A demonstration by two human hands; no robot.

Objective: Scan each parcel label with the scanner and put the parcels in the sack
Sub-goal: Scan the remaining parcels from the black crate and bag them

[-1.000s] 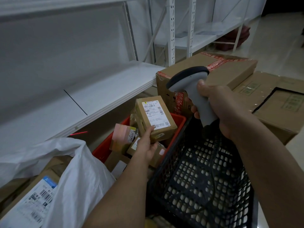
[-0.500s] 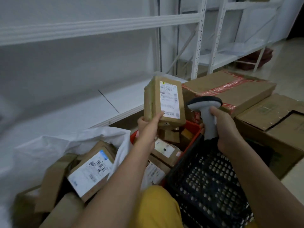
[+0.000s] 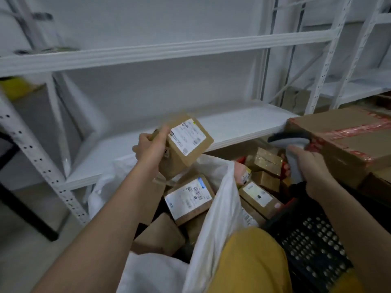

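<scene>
My left hand (image 3: 151, 148) grips a small brown cardboard parcel (image 3: 186, 144) with a white label, held tilted in the air above the open white sack (image 3: 222, 199). The sack holds several brown parcels, one of them a labelled parcel (image 3: 189, 198) lying face up. My right hand (image 3: 306, 163) holds the grey scanner (image 3: 291, 144) by its handle, to the right of the sack, over the red bin. The scanner head points left. More small parcels (image 3: 264, 161) lie in the red bin (image 3: 291, 200).
White metal shelving (image 3: 232, 121) runs behind the sack. Large taped cardboard boxes (image 3: 349, 140) stand at the right. A black perforated crate (image 3: 311, 240) sits at the lower right, next to my yellow-clad knee (image 3: 249, 261).
My left hand has lifted the parcel out of the red bin and carried it left, over the sack. The view has swung left. The scanner hand has dropped away from the label.
</scene>
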